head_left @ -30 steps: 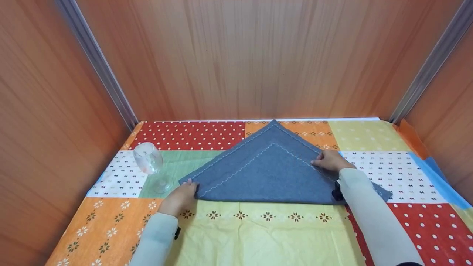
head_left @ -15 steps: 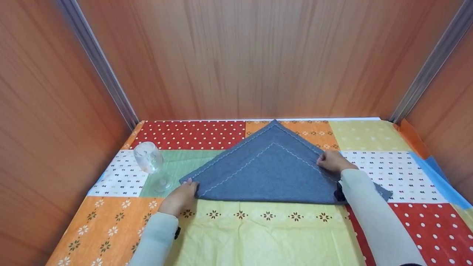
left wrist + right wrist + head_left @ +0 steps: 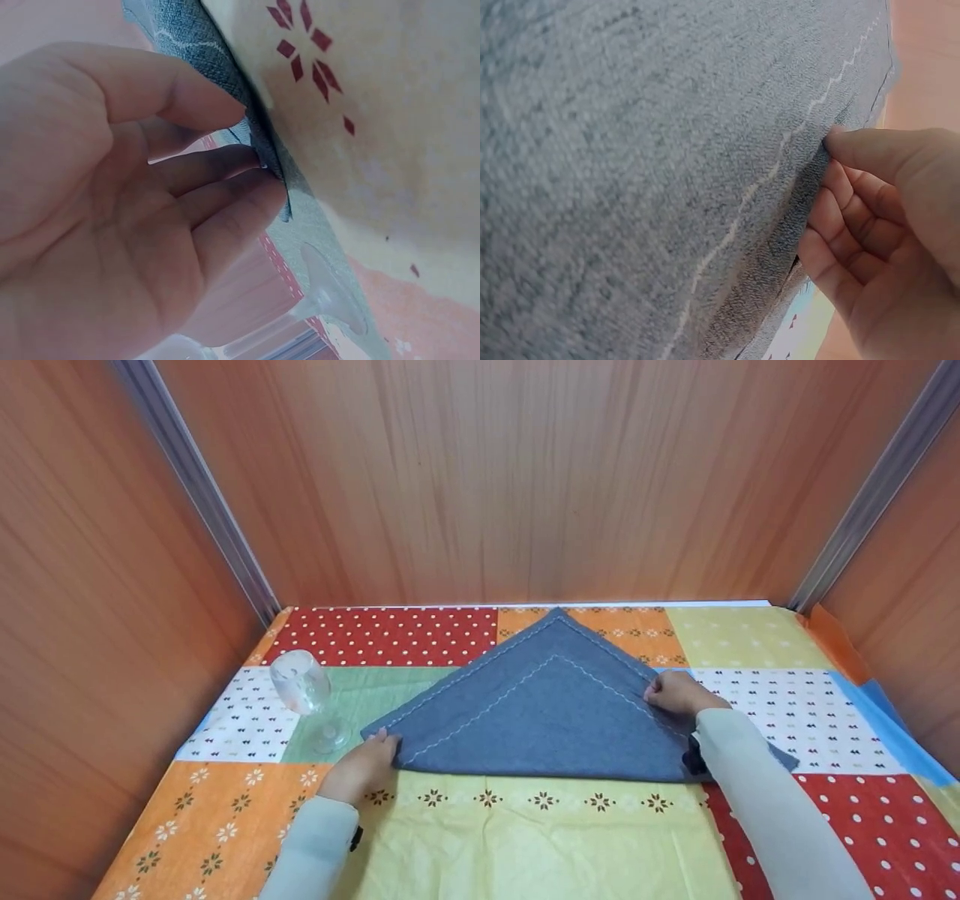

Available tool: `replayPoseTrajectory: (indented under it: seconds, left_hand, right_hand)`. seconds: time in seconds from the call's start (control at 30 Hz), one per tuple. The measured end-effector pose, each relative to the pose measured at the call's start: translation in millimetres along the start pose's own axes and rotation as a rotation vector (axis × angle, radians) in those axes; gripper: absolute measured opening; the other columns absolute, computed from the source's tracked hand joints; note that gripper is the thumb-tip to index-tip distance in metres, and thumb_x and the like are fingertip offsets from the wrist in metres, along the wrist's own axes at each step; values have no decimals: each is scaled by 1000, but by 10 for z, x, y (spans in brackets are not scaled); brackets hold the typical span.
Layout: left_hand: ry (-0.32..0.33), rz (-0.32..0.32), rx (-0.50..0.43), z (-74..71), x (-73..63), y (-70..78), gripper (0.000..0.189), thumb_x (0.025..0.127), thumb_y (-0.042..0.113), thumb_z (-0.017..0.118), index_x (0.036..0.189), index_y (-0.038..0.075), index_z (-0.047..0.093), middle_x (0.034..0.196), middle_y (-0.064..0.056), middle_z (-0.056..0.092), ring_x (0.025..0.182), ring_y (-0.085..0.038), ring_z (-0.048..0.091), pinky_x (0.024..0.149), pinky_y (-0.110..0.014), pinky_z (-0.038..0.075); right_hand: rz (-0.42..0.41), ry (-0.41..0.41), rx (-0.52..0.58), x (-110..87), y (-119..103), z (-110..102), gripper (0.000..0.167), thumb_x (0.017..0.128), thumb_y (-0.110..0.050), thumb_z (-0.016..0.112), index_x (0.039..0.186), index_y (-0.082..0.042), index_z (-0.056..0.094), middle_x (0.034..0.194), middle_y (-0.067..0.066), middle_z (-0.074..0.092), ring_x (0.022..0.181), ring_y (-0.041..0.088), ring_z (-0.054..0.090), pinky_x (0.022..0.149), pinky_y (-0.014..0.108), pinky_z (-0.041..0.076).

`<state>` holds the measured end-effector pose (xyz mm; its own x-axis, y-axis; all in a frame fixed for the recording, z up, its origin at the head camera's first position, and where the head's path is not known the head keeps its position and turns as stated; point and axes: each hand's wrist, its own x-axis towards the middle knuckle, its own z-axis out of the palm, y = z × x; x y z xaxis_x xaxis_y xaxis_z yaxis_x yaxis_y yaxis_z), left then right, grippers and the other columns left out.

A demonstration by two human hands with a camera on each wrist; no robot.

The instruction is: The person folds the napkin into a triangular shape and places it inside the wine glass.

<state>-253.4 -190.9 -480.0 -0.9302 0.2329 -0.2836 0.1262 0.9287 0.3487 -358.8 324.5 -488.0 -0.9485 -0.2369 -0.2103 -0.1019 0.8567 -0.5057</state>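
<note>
A grey-blue cloth napkin [image 3: 525, 727] with pale zigzag stitching lies folded into a triangle, its tip pointing away from me. At its left corner my left hand [image 3: 364, 769] holds the fabric; in the left wrist view, the thumb and fingertips [image 3: 262, 191] meet the napkin's edge. My right hand [image 3: 679, 694] pinches the upper layer along the right slanted edge. Up close in the right wrist view, the thumb lies on the napkin [image 3: 667, 150] and curled fingers sit behind its lifted edge. My right forearm covers part of the right corner.
A clear stemmed glass [image 3: 301, 682] stands just left of the napkin, near my left hand. Under everything is a patchwork-patterned tablecloth [image 3: 570, 847]. Wood-grain panels [image 3: 525, 480] close off the back and both sides.
My right hand has slid a little to the right along the slanted edge. The napkin has shifted very slightly toward me. My left hand stays at the left corner.
</note>
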Motion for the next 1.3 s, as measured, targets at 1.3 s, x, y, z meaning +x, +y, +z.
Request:
replayPoseTrajectory:
  seconds: [1.3]
  left_hand:
    - [-61, 36, 45, 42, -477, 132, 40, 100, -11, 39, 139, -13, 49, 146, -38, 39, 135, -52, 39, 108, -60, 33]
  right_hand:
    - [69, -199, 41, -334, -28, -81, 17, 100, -20, 61, 95, -5, 67, 82, 6, 58, 75, 22, 53, 64, 34, 40]
